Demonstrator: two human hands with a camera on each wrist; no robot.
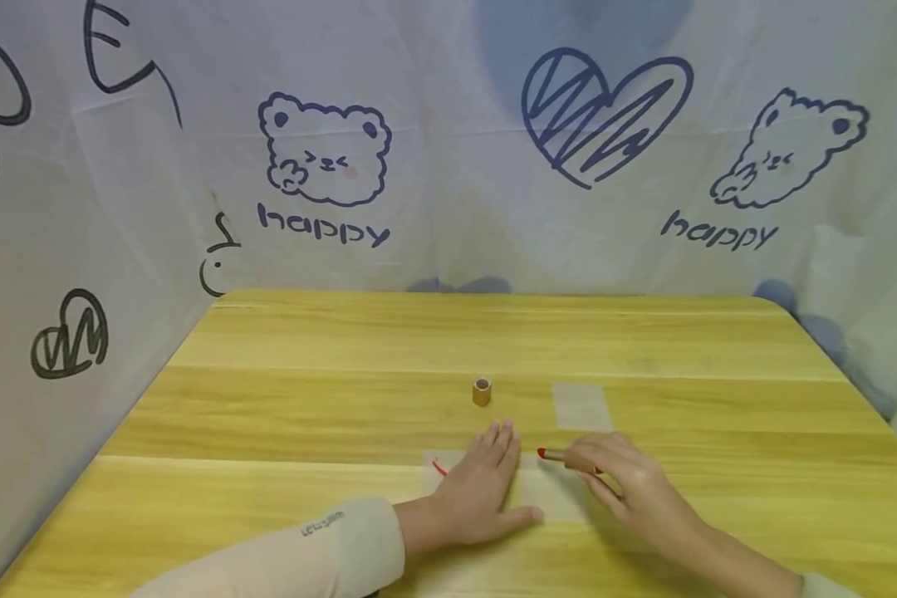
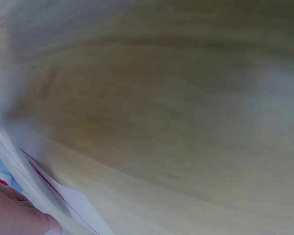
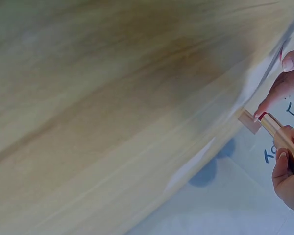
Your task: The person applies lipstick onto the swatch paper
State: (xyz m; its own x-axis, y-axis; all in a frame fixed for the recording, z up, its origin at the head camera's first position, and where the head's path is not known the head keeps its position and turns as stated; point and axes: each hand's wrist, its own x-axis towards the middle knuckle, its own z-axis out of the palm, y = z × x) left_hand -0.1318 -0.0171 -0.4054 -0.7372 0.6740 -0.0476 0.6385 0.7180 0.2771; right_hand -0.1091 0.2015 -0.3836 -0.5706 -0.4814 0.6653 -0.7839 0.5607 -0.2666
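My right hand (image 1: 635, 482) grips an uncapped lipstick (image 1: 574, 458), its red tip pointing left toward my left hand. In the right wrist view the lipstick (image 3: 279, 132) shows a gold tube between finger and thumb. My left hand (image 1: 482, 490) lies flat with fingers stretched out, over the sheets of paper in front of me. A red stroke (image 1: 439, 468) shows on the left paper (image 1: 429, 482), partly hidden by that hand. Another white paper (image 1: 556, 494) lies between the two hands, under the lipstick's tip. The left wrist view holds mostly blurred tabletop and a thumb (image 2: 19, 215).
An open lipstick cap (image 1: 482, 392) stands upright on the wooden table (image 1: 306, 399), beyond my left fingertips. Farther back on the right lies a small pale paper square (image 1: 583, 407). White cloth (image 1: 448, 183) with drawn bears and hearts hangs behind the table.
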